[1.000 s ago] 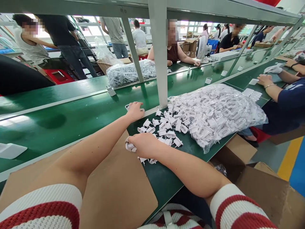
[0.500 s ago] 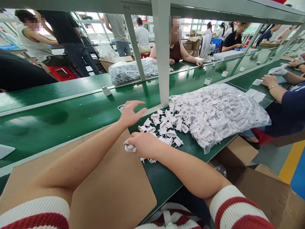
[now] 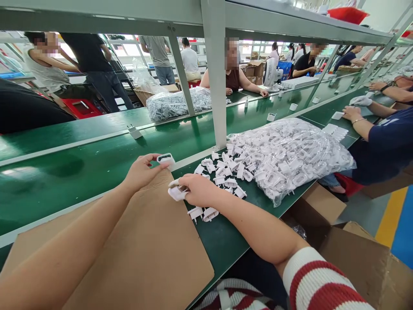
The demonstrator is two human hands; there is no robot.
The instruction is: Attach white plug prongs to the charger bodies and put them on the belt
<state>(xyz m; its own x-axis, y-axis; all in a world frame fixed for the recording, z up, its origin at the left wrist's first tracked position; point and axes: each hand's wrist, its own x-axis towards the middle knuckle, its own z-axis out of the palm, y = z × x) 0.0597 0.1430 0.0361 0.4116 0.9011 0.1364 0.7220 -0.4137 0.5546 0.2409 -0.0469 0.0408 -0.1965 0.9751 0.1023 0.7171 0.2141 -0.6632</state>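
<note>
Between the thumb and fingers of my left hand [image 3: 142, 172] is a white charger housing [image 3: 167, 160], its dark open end facing up, above the far edge of the cardboard sheet [image 3: 151, 232]. My right hand [image 3: 198, 189] is closed on a white plug cover [image 3: 177, 193] at the sheet's right edge; fingers hide part of it. Beside that hand, loose white plug covers [image 3: 230, 183] with pins lie on the green bench. Two more plug covers [image 3: 209, 214] lie nearer me, just below the right wrist.
A large clear bag of white plug covers [image 3: 300, 159] lies to the right. A metal post [image 3: 219, 86] rises behind the loose pieces. Along the green conveyor [image 3: 80, 159] sit spaced chargers [image 3: 134, 131]. Co-workers sit opposite and at right. An open carton [image 3: 351, 258] stands below right.
My left hand, open over the conveyor before, has taken the charger housing and drawn back left and nearer. My right hand still holds the plug cover. The view has tilted up slightly.
</note>
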